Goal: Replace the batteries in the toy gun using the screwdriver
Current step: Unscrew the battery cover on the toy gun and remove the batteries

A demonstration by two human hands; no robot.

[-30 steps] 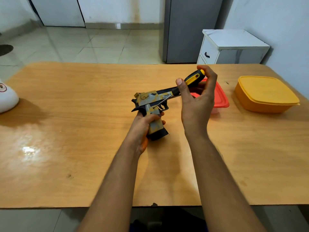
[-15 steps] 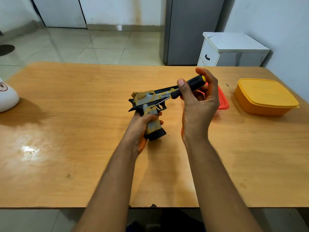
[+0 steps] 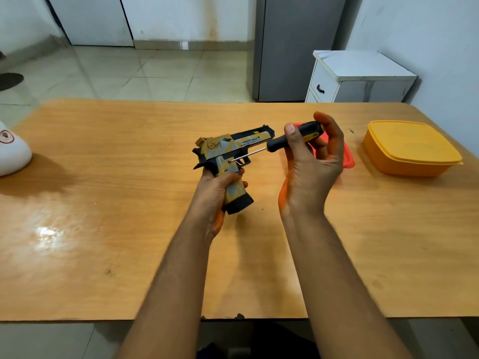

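Two bare forearms, no sleeves in view, left hand (image 3: pixel 216 187), right hand (image 3: pixel 311 167), no rings or watch seen

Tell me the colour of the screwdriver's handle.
Black with yellow accents; the screwdriver shows in the head view.

1. Wooden table (image 3: pixel 103 229), light-brown top w/ rounded far corners; glare patch on left part, few dark marks.
2. Floor (image 3: pixel 145 73) beyond table: pale glossy tiles, thin grout lines.
3. Back wall (image 3: pixel 186 19) white, stained near middle; low skirting along bottom.
4. White door panels (image 3: pixel 90 19) at upper left, dark frame edges.
5. Tall grey cabinet or fridge (image 3: pixel 293 47) centre-right, against back wall; can't tell which.
6. Small white drawer unit (image 3: pixel 357 79) just right of it, dark handle on front.
7. Right wall (image 3: pixel 427 42) plain white.
8. Dark round thing (image 3: pixel 10 80) on floor at far left edge, partly cut off.
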